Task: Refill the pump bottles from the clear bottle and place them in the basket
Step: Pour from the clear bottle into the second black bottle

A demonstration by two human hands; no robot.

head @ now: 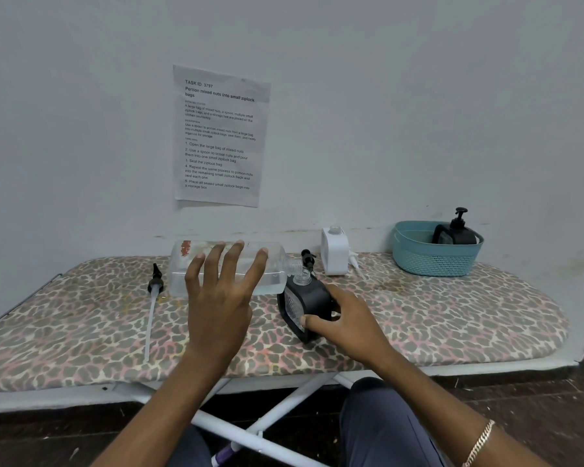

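Note:
My left hand [221, 291] holds the big clear bottle [189, 267] on its side above the board, a little liquid in it, its open mouth at the open neck of a black pump bottle [305, 299]. That black bottle leans on the board, and my right hand [346, 320] grips it from the right, thumb on its front. A black pump head with a long tube [154, 288] lies at the left. A white bottle [334, 252] stands uncapped further back, with a second black pump head [307, 257] beside it. The teal basket [432, 261] at the right holds another black pump bottle [455, 230].
Everything sits on an ironing board with a leopard-print cover [452, 315], pushed against a pale wall. A white pump part [355, 262] lies right of the white bottle. A printed sheet [220, 136] hangs on the wall. The board's white legs and my knees are below.

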